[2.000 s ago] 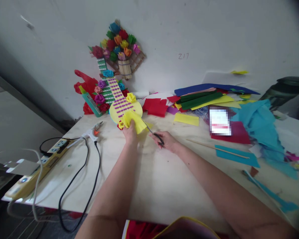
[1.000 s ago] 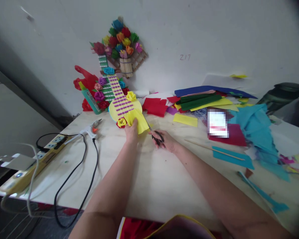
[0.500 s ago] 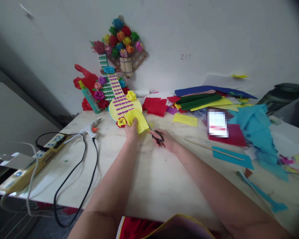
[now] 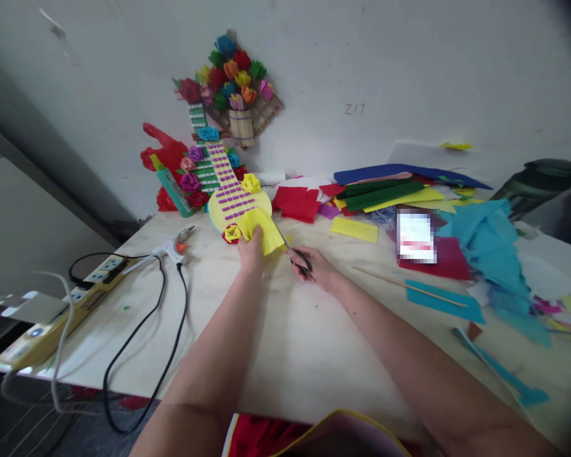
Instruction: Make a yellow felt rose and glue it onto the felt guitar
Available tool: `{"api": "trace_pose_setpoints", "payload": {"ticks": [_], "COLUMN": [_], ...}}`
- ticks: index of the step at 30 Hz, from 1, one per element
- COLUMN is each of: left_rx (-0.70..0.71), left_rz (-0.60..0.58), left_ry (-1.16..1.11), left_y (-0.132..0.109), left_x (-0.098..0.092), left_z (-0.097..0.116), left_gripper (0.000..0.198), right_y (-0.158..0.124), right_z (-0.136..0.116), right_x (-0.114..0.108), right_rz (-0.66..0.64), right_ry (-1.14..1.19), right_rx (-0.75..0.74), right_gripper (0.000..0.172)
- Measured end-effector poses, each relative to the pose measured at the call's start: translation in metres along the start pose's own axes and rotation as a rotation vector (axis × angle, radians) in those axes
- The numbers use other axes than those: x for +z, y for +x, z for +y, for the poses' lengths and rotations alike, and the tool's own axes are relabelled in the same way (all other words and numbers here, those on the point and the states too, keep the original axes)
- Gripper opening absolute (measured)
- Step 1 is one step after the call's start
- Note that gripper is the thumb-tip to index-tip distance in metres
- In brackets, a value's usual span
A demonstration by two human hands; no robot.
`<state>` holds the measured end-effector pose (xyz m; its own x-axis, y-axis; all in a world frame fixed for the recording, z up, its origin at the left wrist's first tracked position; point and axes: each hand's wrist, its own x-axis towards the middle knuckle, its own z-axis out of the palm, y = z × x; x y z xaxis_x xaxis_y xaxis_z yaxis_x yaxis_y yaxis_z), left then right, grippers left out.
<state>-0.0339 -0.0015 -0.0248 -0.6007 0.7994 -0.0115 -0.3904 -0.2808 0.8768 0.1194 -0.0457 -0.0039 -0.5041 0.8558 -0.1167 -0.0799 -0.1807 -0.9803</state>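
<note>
One left hand and one right hand are counted, along with one pair of scissors, one held piece of yellow paper and one flat yellow rectangle. On one yellow guitar-shaped craft, two yellow flowers are seen. Also counted are one glue gun, one power strip, one green bottle, one wooden stick, one dark jar and one wall-mounted flower basket, whose blooms are too crowded to be counted exactly.

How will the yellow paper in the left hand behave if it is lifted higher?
The yellow paper is probably floppy, since soft folds show near the left hand. It looks thin, so it is likely light for its size. Its loose edge near the scissors may droop.
</note>
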Motion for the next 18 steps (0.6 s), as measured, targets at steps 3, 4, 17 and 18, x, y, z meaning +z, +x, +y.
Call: {"api": "trace_pose_setpoints", "payload": {"ticks": [3, 4, 17, 18], "left_rx": [0.012, 0.015, -0.031, -0.024], "left_rz": [0.006, 0.009, 0.021, 0.011], "left_ry": [-0.01, -0.005, 0.045, 0.039], "left_y": [-0.001, -0.002, -0.005, -0.006], "left_x": [0.001, 0.001, 0.002, 0.002], "left_z": [0.001, 0.002, 0.007, 0.007], "left_gripper": [0.034, 0.034, 0.035, 0.035], "right_y": [0.001, 0.001, 0.009, 0.008], "right_z": [0.001, 0.002, 0.014, 0.013], "right_x": [-0.001, -0.001, -0.008, -0.008], "right_rz": [-0.002, -0.006, -0.002, -0.009], "right_ry": [-0.007, -0.01, -0.106, -0.101], "right_rx": [-0.003, -0.008, -0.046, -0.041], "right_gripper": [0.032, 0.031, 0.043, 0.045]}}
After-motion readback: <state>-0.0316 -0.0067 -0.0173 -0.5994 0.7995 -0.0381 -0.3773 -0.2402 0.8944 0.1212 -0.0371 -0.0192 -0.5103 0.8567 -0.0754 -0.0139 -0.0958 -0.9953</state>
